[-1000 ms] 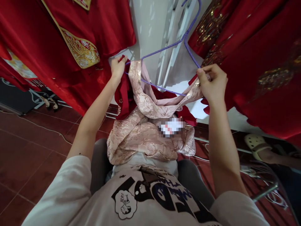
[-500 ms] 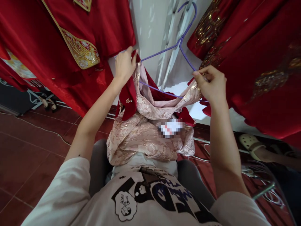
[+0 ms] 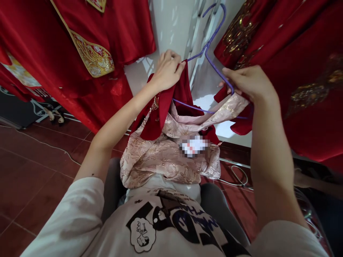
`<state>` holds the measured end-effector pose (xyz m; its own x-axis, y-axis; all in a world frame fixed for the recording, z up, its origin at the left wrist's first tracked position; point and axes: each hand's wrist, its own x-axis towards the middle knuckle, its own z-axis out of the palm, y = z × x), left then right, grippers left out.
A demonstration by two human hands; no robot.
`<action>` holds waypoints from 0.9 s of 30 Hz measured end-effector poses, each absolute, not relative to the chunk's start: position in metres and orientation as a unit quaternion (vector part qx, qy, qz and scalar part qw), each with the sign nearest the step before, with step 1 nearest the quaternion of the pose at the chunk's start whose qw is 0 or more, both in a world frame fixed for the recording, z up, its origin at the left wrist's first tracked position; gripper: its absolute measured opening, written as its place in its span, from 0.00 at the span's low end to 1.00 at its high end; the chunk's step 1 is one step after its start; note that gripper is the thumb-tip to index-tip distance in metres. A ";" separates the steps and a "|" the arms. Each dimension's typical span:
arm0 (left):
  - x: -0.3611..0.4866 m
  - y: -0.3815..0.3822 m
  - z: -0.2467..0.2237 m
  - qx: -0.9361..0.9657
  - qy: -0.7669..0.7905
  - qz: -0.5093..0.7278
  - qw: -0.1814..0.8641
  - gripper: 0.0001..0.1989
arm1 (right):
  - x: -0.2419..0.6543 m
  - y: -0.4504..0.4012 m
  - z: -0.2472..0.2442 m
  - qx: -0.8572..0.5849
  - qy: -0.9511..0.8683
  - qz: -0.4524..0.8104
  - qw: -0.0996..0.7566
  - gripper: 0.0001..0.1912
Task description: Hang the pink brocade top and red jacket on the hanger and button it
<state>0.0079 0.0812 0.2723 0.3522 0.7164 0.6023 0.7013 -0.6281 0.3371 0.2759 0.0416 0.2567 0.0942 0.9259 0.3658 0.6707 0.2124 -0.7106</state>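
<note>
A purple hanger stands tilted above my lap, its hook at the top. My right hand is closed on the hanger's right arm, close to the shoulder of a pink and gold brocade dress. Most of that dress lies bunched across my lap. My left hand is closed over dark red cloth at the hanger's left arm; its fingertips are partly hidden. The red cloth hangs beside the dress's neckline and has beaded trim. A blurred white label rests on the dress.
Red satin gowns with gold embroidery hang at the left and the right. Behind the hanger is a pale wall. A white cable and heeled shoes are on the red tiled floor. Another person's leg shows at the right.
My left hand has moved right along the hanger, now at the red cloth. My right hand has turned and shifted slightly right, and the dress's right shoulder has moved outward and down.
</note>
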 end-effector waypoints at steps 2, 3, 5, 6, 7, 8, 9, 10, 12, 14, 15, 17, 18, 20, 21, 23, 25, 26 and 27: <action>0.002 0.095 0.268 0.839 0.422 0.337 0.067 0.16 | 0.271 0.061 0.261 -0.628 -0.638 0.223 0.386 0.27; 0.000 0.100 0.266 0.843 0.419 0.326 0.086 0.16 | 0.267 0.071 0.261 -0.628 -0.635 0.240 0.381 0.24; -0.005 0.106 0.258 0.842 0.412 0.332 0.101 0.18 | 0.259 0.086 0.254 -0.611 -0.631 0.283 0.385 0.20; -0.007 0.107 0.253 0.836 0.414 0.346 0.099 0.18 | 0.255 0.091 0.249 -0.598 -0.628 0.312 0.387 0.18; -0.007 0.106 0.247 0.826 0.421 0.364 0.094 0.19 | 0.251 0.094 0.245 -0.587 -0.622 0.347 0.385 0.16; -0.007 0.103 0.241 0.811 0.433 0.383 0.086 0.19 | 0.248 0.096 0.240 -0.578 -0.615 0.382 0.376 0.14; -0.006 0.100 0.235 0.794 0.450 0.401 0.076 0.19 | 0.246 0.097 0.237 -0.571 -0.610 0.412 0.363 0.13; -0.004 0.096 0.230 0.777 0.469 0.416 0.064 0.19 | 0.246 0.097 0.234 -0.565 -0.608 0.435 0.349 0.13; 0.002 0.090 0.220 0.753 0.496 0.431 0.040 0.19 | 0.248 0.095 0.234 -0.556 -0.612 0.462 0.320 0.14; 0.006 0.088 0.215 0.747 0.498 0.441 0.023 0.20 | 0.253 0.091 0.236 -0.555 -0.615 0.479 0.290 0.15; 0.007 0.088 0.213 0.749 0.489 0.448 0.017 0.20 | 0.255 0.089 0.238 -0.557 -0.613 0.490 0.271 0.16; 0.005 0.094 0.211 0.757 0.457 0.467 0.009 0.22 | 0.258 0.083 0.239 -0.556 -0.610 0.515 0.234 0.18; 0.003 0.098 0.211 0.759 0.438 0.481 0.006 0.22 | 0.258 0.081 0.238 -0.545 -0.611 0.530 0.220 0.19; -0.003 0.108 0.210 0.760 0.404 0.509 0.004 0.22 | 0.257 0.078 0.232 -0.511 -0.625 0.559 0.190 0.20; -0.005 0.113 0.210 0.759 0.390 0.522 0.004 0.22 | 0.256 0.078 0.228 -0.494 -0.634 0.569 0.173 0.20; -0.009 0.120 0.210 0.757 0.368 0.541 0.005 0.22 | 0.255 0.080 0.220 -0.470 -0.650 0.582 0.134 0.20; -0.010 0.124 0.209 0.755 0.358 0.550 0.007 0.22 | 0.256 0.083 0.213 -0.468 -0.658 0.580 0.111 0.19; -0.010 0.124 0.209 0.753 0.357 0.552 0.008 0.22 | 0.257 0.085 0.211 -0.468 -0.661 0.576 0.110 0.18; -0.010 0.125 0.209 0.751 0.357 0.555 0.009 0.22 | 0.258 0.086 0.209 -0.467 -0.665 0.573 0.111 0.18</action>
